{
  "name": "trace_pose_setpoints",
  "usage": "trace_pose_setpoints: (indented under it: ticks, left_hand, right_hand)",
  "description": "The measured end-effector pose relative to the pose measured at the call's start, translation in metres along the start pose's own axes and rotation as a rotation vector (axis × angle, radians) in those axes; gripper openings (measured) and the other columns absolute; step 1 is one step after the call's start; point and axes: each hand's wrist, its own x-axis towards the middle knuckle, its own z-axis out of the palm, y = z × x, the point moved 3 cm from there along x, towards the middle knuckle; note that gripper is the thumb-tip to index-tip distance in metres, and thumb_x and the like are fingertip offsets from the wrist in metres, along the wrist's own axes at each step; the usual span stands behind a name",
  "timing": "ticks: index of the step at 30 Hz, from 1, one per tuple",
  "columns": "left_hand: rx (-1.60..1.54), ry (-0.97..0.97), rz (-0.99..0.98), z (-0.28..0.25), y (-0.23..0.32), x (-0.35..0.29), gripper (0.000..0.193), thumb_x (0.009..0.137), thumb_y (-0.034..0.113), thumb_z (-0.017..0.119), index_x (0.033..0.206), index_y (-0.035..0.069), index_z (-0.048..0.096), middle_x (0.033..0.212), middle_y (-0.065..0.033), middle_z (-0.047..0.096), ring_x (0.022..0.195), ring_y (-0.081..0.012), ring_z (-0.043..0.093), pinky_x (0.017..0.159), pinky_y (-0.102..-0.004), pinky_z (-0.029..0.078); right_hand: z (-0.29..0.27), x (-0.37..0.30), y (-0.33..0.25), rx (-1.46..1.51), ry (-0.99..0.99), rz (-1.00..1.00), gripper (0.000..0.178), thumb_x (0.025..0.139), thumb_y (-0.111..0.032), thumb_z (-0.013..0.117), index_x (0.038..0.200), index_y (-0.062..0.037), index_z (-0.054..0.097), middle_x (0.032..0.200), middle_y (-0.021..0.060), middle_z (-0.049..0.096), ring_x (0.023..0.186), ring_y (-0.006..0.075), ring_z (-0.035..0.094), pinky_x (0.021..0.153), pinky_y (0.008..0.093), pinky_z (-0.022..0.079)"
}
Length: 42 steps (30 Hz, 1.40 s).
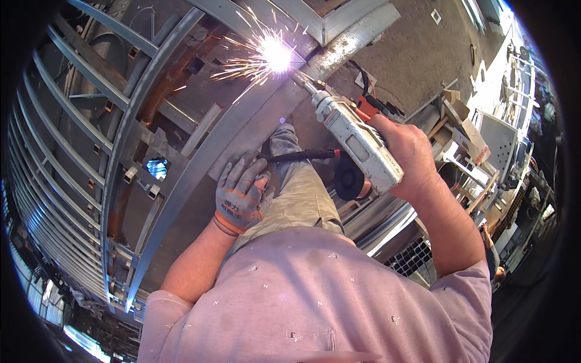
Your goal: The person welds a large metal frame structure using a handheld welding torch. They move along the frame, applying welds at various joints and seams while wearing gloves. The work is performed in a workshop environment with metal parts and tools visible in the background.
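My right hand (404, 151), bare, is wrapped round a white hand-held welding gun (357, 136) pointing up and left. At its nozzle a bright arc (278, 55) throws sparks over a flat grey steel beam (239, 124); the glare hides the joint. My left hand (242, 193), in a grey and orange work glove, lies with its fingers stretched along the beam's near side. A black cable or rod (305, 156) with a red end runs from beside those fingertips toward the gun; whether they touch it I cannot tell. Beyond the gun sits an orange and black part (370, 106).
Left of the beam stands a large frame of parallel steel tubes (78, 115). A rounded metal pipe (351, 45) extends at the top. My trousered leg (296, 181) is below the beam. Wood and metal scraps (460, 130) pile up at right, near a black grid (414, 257).
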Motion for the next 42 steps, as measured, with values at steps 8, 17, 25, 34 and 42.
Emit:
trace_pose_setpoints:
  ticks: [8,17,25,34,42]
  left_hand:
    - [0.022,0.002,-0.012,0.003,0.001,-0.001,0.033,0.085,0.023,0.082,0.116,0.014,0.073,0.141,-0.0080,0.072,0.140,-0.0378,0.061,0.121,-0.0562,0.043]
    - [0.013,0.004,-0.007,0.001,0.001,0.001,0.034,0.083,0.022,0.084,0.114,0.014,0.073,0.139,-0.0087,0.071,0.140,-0.0381,0.061,0.122,-0.0577,0.044]
    - [0.018,-0.002,-0.013,0.002,0.001,-0.001,0.033,0.084,0.021,0.084,0.114,0.015,0.072,0.141,-0.0082,0.071,0.142,-0.0372,0.059,0.123,-0.0567,0.042]
    - [0.019,0.004,-0.023,0.002,0.003,0.000,0.029,0.087,0.020,0.082,0.113,0.013,0.070,0.137,-0.0108,0.073,0.136,-0.0415,0.062,0.118,-0.0596,0.045]
    - [0.023,-0.010,-0.040,0.003,0.004,0.000,0.030,0.086,0.017,0.083,0.112,0.013,0.069,0.135,-0.0110,0.073,0.136,-0.0420,0.063,0.118,-0.0605,0.045]
  right_hand:
    - [0.000,-0.001,0.004,0.001,-0.012,0.022,0.041,0.077,-0.016,0.085,0.112,-0.0071,0.066,0.094,0.0187,0.077,0.098,0.0428,0.077,0.087,0.0537,0.059]
    - [0.000,-0.001,0.007,-0.006,-0.012,0.041,0.046,0.076,-0.019,0.086,0.117,-0.0071,0.068,0.093,0.0184,0.077,0.099,0.0427,0.077,0.088,0.0547,0.059]
    - [-0.001,-0.002,0.009,0.013,-0.004,0.034,0.047,0.077,-0.024,0.087,0.117,-0.0079,0.069,0.091,0.0183,0.077,0.097,0.0418,0.078,0.085,0.0539,0.060]
    - [0.000,-0.002,0.015,-0.023,0.014,0.025,0.046,0.077,-0.025,0.090,0.112,-0.0051,0.070,0.090,0.0202,0.078,0.095,0.0412,0.080,0.084,0.0484,0.062]
    - [-0.002,-0.004,0.016,-0.023,0.010,0.035,0.042,0.078,-0.022,0.089,0.111,-0.0049,0.070,0.091,0.0200,0.078,0.096,0.0406,0.080,0.084,0.0486,0.062]
